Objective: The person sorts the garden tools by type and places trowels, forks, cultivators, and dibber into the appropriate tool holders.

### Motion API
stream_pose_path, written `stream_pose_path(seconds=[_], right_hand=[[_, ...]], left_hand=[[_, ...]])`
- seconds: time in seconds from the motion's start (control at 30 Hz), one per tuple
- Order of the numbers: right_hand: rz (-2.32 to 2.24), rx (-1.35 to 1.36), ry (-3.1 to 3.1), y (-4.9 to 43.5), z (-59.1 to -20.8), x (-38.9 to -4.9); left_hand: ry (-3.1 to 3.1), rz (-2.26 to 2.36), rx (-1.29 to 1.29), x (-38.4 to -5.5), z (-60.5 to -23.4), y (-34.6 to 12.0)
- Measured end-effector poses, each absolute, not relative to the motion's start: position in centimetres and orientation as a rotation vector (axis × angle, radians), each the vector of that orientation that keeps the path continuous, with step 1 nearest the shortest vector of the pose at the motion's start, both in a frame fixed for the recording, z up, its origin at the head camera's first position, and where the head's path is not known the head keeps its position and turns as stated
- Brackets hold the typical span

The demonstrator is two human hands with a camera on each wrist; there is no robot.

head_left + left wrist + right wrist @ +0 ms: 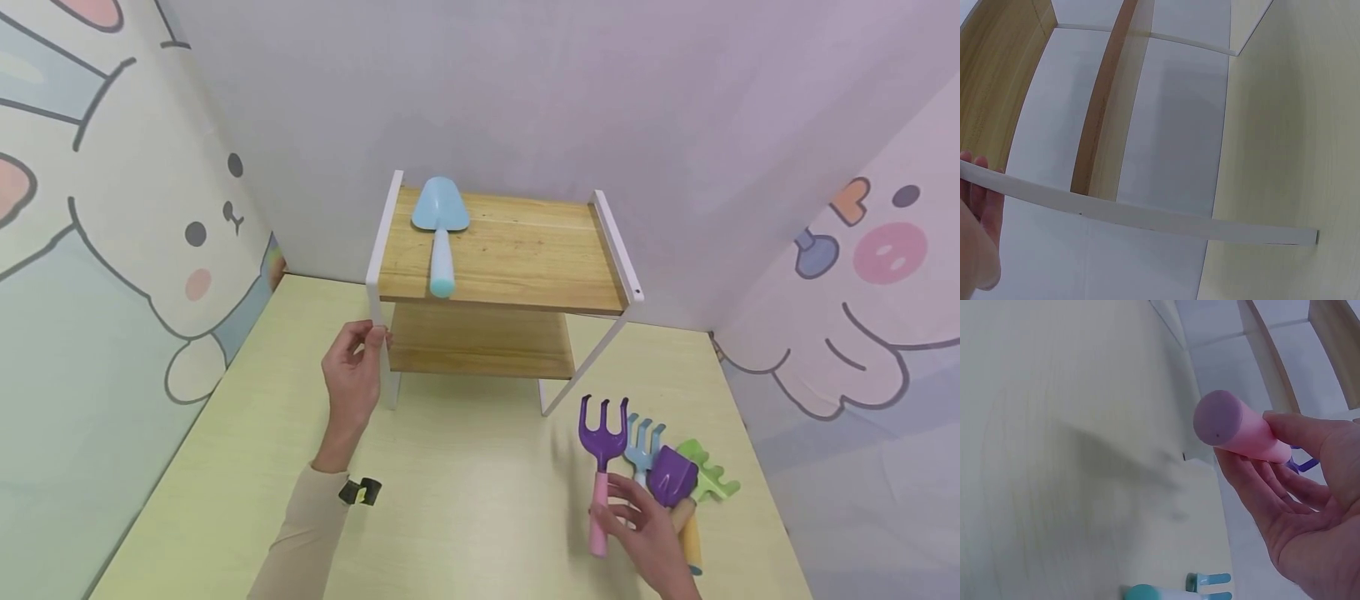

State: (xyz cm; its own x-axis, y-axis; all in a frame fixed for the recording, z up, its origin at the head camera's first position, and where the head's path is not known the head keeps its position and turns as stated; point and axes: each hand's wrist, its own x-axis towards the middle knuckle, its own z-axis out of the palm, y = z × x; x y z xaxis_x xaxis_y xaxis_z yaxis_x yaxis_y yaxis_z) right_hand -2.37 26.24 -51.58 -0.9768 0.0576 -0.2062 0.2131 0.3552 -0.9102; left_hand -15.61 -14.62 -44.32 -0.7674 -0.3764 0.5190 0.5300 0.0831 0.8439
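Note:
My right hand [641,529] holds a toy hand rake [602,442] with purple prongs and a pink handle. The prongs point away toward the shelf. In the right wrist view, thumb and fingers grip the pink handle [1247,428], its round end facing the camera, above the table. My left hand [354,367] pinches the white side frame of the two-tier shelf [510,250]; the left wrist view shows fingers curled behind that white frame [1147,215]. On the top wooden board lies a light blue trowel [441,217], its handle toward me.
Right of the rake lie more toy garden tools: a blue rake [642,446], a purple shovel [672,477] and a green rake [708,471]. A yellow handle [691,542] shows beside my right hand. Curtains with cartoon animals surround the pale table [450,483].

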Motion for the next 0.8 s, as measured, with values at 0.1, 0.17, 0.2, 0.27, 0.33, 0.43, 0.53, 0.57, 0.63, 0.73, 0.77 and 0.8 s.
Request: stream_pose_path(seconds=[0.1, 0.17, 0.2, 0.27, 0.33, 0.43, 0.53, 0.57, 0.63, 0.73, 0.77, 0.8], right_hand=[[-1.701, 0.199, 2.504, 25.9, -51.1, -2.2], [-1.708, 0.164, 2.524, 25.6, -50.7, -2.2], [-1.708, 0.148, 2.534, 25.5, -50.5, -2.1], [-1.714, 0.110, 2.554, 25.2, -50.2, -2.1], [-1.719, 0.061, 2.583, 25.0, -49.9, -2.1], [-1.722, -0.029, 2.626, 24.7, -49.5, -2.2], [-1.745, -0.089, 2.628, 24.4, -49.2, -2.2], [-1.754, -0.103, 2.622, 24.3, -49.1, -2.2], [-1.776, -0.126, 2.601, 24.1, -48.8, -2.3], [-1.793, -0.166, 2.578, 23.8, -48.6, -2.4], [-1.788, -0.181, 2.578, 23.7, -48.5, -2.5], [-1.782, -0.192, 2.580, 23.6, -48.4, -2.6]], left_hand=[[-1.712, -1.760, -0.151, -15.6, -44.4, -14.6], [-1.717, -1.754, -0.153, -15.7, -44.4, -14.7], [-1.719, -1.749, -0.154, -15.7, -44.5, -14.7], [-1.724, -1.740, -0.157, -15.7, -44.5, -14.7], [-1.723, -1.738, -0.157, -15.8, -44.5, -14.7], [-1.711, -1.751, -0.162, -15.8, -44.5, -14.7], [-1.700, -1.760, -0.166, -15.9, -44.5, -14.7], [-1.698, -1.760, -0.167, -15.9, -44.5, -14.7], [-1.695, -1.760, -0.170, -15.9, -44.5, -14.6], [-1.695, -1.757, -0.174, -15.9, -44.5, -14.6], [-1.695, -1.757, -0.176, -15.9, -44.5, -14.6], [-1.696, -1.755, -0.177, -15.9, -44.5, -14.7]])
